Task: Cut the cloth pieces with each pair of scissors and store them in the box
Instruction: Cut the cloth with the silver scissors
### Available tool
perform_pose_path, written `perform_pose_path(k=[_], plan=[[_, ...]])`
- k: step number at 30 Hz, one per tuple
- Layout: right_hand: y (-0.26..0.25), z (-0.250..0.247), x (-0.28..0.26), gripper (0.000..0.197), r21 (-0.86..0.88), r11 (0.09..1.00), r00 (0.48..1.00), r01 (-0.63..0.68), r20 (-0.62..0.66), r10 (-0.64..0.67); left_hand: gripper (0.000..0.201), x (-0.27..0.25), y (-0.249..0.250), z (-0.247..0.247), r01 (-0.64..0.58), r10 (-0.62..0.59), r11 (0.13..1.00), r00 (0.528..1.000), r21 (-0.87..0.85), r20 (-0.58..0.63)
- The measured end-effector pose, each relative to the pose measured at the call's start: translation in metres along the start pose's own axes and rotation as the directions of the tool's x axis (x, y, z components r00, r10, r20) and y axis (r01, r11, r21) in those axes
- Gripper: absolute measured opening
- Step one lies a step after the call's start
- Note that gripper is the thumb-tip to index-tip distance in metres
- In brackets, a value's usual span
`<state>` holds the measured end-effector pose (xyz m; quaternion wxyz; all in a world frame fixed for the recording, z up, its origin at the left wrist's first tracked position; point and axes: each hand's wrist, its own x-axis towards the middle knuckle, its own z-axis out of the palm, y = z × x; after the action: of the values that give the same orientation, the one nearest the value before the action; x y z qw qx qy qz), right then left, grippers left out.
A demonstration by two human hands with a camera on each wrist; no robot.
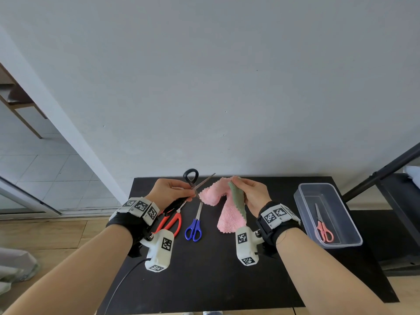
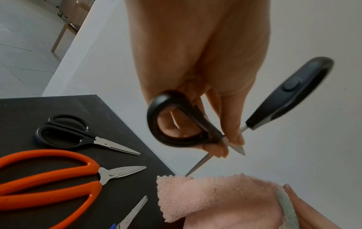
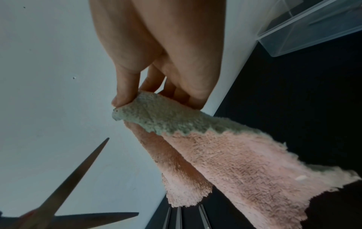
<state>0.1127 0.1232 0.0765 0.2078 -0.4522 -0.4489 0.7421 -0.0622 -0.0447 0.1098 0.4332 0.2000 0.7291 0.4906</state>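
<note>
Pink cloth (image 1: 223, 201) hangs pinched in right hand (image 1: 254, 193) fingertips.
Left hand (image 1: 168, 189) fingers grip black scissors (image 1: 193, 185), blades agape just beside them; loose fabric may slip or fingertips get nicked.

Black table (image 1: 204, 280): scissors (image 1: 193, 226), box (image 1: 327, 214).

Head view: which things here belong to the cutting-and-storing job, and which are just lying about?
Job:
- black scissors, blades open, in left hand
- pink cloth in right hand
- orange scissors, blue scissors, small black scissors
- clear box holding pink scissors

Lying about:
- black cable
- wooden furniture
</note>
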Motion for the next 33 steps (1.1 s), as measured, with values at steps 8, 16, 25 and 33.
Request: perform_pose_path(k=[8,16,25,33], plan=[[0.005,-0.001,0.0,0.02,0.008,1.0,1.0,-0.008,-0.01,0.008,0.015,0.004,0.002,-0.003,-0.03,0.038,0.991,0.998,0.129,-0.058],[0.003,0.001,-0.002,0.016,0.022,0.999,1.0,-0.023,-0.004,0.023,0.024,0.006,0.0,-0.001,-0.035,0.048,0.989,0.995,0.141,-0.093],[0.001,0.025,-0.017,0.024,0.146,0.981,0.978,-0.131,0.181,0.103,0.011,0.008,-0.001,0.006,-0.036,0.036,0.986,0.999,0.166,0.004],[0.008,0.05,-0.027,0.021,0.117,0.99,0.971,-0.085,0.234,0.055,0.017,0.004,0.002,0.015,-0.026,0.025,0.999,0.999,0.036,0.033]])
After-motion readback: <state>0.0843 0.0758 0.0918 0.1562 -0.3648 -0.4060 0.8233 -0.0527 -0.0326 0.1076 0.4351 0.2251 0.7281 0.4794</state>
